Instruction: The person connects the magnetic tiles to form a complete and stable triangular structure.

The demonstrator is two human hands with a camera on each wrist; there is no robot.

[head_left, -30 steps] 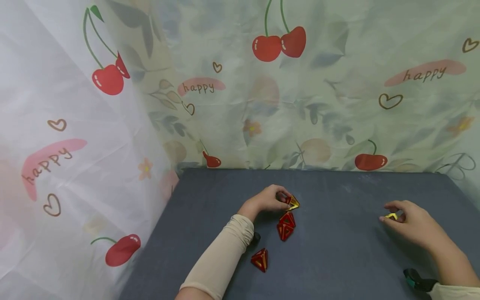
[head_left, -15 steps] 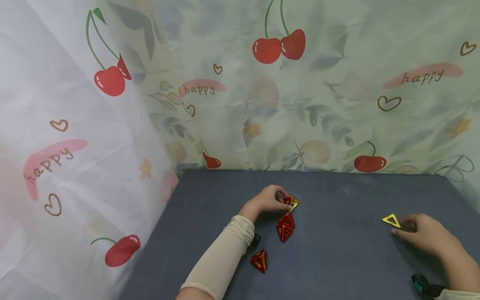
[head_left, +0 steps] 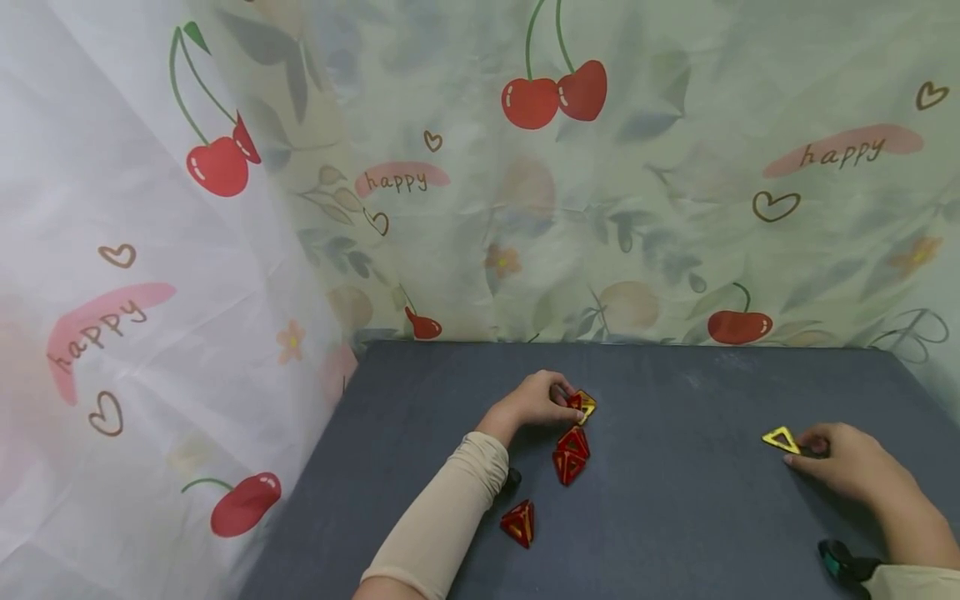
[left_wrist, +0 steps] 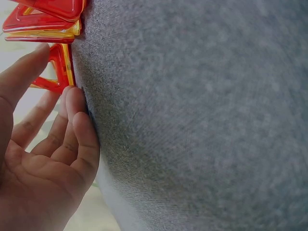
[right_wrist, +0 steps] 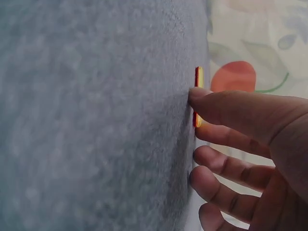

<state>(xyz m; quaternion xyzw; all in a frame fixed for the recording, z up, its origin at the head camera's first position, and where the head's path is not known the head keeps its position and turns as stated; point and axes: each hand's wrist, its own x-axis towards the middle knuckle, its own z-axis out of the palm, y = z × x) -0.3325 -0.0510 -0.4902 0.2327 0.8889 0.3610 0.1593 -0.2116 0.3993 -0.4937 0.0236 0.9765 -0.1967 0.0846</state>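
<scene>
My left hand (head_left: 536, 400) pinches a red and gold triangular tile (head_left: 588, 400) between thumb and fingertips, low at the table. In the left wrist view, its red frame (left_wrist: 59, 85) stands against the surface, with more red translucent tiles (left_wrist: 41, 25) beyond it. Just nearer in the head view lie joined red triangular tiles (head_left: 571, 455). Far to the right, my right hand (head_left: 858, 462) pinches the near corner of a gold-topped triangular tile (head_left: 770, 437) that lies flat. The right wrist view shows this tile (right_wrist: 198, 74) edge-on, partly behind the thumb.
A separate red triangular tile (head_left: 528, 523) lies nearer the front, right of the left forearm. The dark grey table (head_left: 675, 517) ends at a printed cloth (head_left: 660, 233) behind it, and a similar cloth (head_left: 112, 467) hangs on the left.
A second ago the right fingers covered the gold-topped tile; they drew back right to its corner, leaving it lying flat, and have since moved slightly closer. The left hand stays where it was.
</scene>
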